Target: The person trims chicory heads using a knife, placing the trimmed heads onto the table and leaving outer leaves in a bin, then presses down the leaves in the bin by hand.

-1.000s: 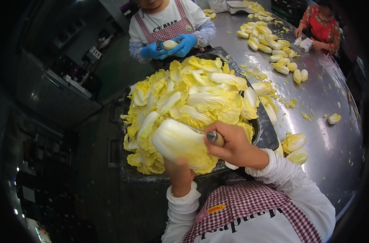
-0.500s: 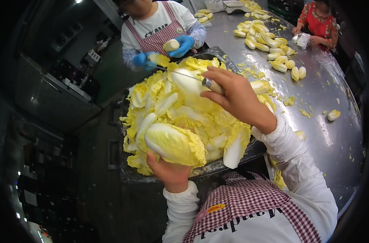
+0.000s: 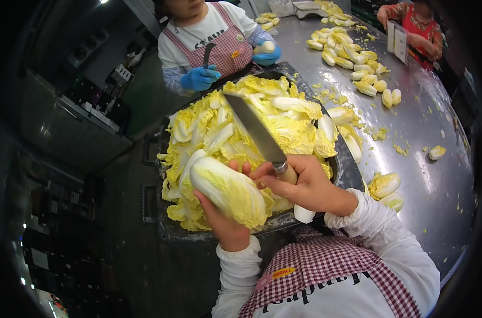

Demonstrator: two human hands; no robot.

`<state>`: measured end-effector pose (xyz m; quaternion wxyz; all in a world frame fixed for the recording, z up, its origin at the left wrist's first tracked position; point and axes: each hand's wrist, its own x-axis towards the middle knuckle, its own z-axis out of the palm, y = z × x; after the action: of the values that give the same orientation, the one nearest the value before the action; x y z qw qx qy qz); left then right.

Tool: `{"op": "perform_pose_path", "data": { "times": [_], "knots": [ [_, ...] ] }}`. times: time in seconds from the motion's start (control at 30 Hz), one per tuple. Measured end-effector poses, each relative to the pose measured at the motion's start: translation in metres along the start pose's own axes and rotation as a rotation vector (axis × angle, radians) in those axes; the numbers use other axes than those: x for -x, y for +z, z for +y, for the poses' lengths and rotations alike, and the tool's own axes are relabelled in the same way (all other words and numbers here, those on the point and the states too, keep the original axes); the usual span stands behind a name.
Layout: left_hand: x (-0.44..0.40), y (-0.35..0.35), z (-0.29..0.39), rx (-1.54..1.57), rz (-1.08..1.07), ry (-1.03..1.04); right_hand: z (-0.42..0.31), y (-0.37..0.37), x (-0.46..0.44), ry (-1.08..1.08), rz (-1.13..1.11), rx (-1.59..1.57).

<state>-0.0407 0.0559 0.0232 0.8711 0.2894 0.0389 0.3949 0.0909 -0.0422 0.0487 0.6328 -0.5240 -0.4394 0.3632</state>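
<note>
A napa cabbage (image 3: 228,191), pale at its base and yellow toward the leaf tips, rests in my left hand (image 3: 222,220), whose fingers wrap round it from below. My right hand (image 3: 310,183) grips the wooden handle of a knife (image 3: 257,130). The broad blade points up and away over the cabbage leaves (image 3: 209,127), which fill a black crate (image 3: 344,169) beneath both hands. Fingertips of my right hand are close beside the held cabbage; whether they touch it I cannot tell.
Across the crate, a co-worker's blue-gloved hands (image 3: 198,78) hold a curved knife (image 3: 208,55) and a pale cabbage piece (image 3: 265,47). Trimmed cabbages (image 3: 352,53) lie on the metal table (image 3: 421,175) to the right. Another person in a red apron (image 3: 418,32) stands at its far side.
My right hand with the knife has come down and nearer to the held cabbage. A large white leaf piece near the blade now lies on the pile. The co-worker's hands have moved apart.
</note>
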Motion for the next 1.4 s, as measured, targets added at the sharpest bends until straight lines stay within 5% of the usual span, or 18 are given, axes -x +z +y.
{"op": "perform_pose_path", "data": {
  "times": [0.03,0.07,0.1,0.17,0.2,0.3,0.33,0.5,0.57,0.63,0.73,0.93,1.03,1.3,1.4],
  "knots": [
    [0.001,0.005,0.001,-0.028,-0.03,-0.061,0.004,0.002,-0.001,-0.164,0.035,0.029],
    [0.001,0.003,-0.002,0.404,-0.087,-0.086,0.004,0.004,0.001,-0.192,0.029,0.07],
    [0.003,0.0,-0.004,0.406,-0.087,-0.085,-0.001,0.005,0.002,-0.192,0.028,0.073],
    [0.009,-0.005,-0.006,-0.216,-0.044,0.03,-0.01,0.006,0.004,-0.121,-0.043,0.101],
    [0.012,-0.002,-0.014,-0.466,0.167,0.169,-0.004,0.007,0.005,-0.278,0.002,0.284],
    [0.012,-0.006,-0.013,-0.585,0.074,0.189,0.002,0.007,0.007,-0.273,-0.02,0.294],
    [0.013,-0.005,-0.012,-0.553,0.11,0.154,0.011,0.009,0.005,-0.388,0.013,0.277],
    [0.015,0.005,-0.008,-0.349,0.132,0.103,-0.002,0.003,0.011,-0.295,-0.001,0.222],
    [0.017,0.014,-0.004,-0.283,0.059,0.124,-0.003,-0.003,0.01,0.018,0.027,0.136],
    [0.014,0.012,0.002,-0.26,0.137,0.134,0.004,-0.007,0.004,-0.126,0.126,0.193],
    [0.007,-0.011,0.017,0.124,-0.102,0.051,-0.013,-0.019,-0.008,-0.252,0.214,0.322],
    [0.007,-0.02,0.032,0.28,-0.051,0.107,-0.016,-0.044,-0.063,-0.714,0.374,0.952],
    [0.012,-0.027,0.041,0.234,-0.063,0.152,-0.004,-0.054,-0.039,-0.522,0.313,0.871],
    [-0.005,-0.043,0.049,-0.166,0.104,0.193,0.032,-0.028,-0.037,-0.653,0.364,1.094],
    [-0.021,-0.042,0.053,-0.727,0.082,0.206,0.043,-0.02,-0.062,-0.596,0.298,1.197]
  ]
}}
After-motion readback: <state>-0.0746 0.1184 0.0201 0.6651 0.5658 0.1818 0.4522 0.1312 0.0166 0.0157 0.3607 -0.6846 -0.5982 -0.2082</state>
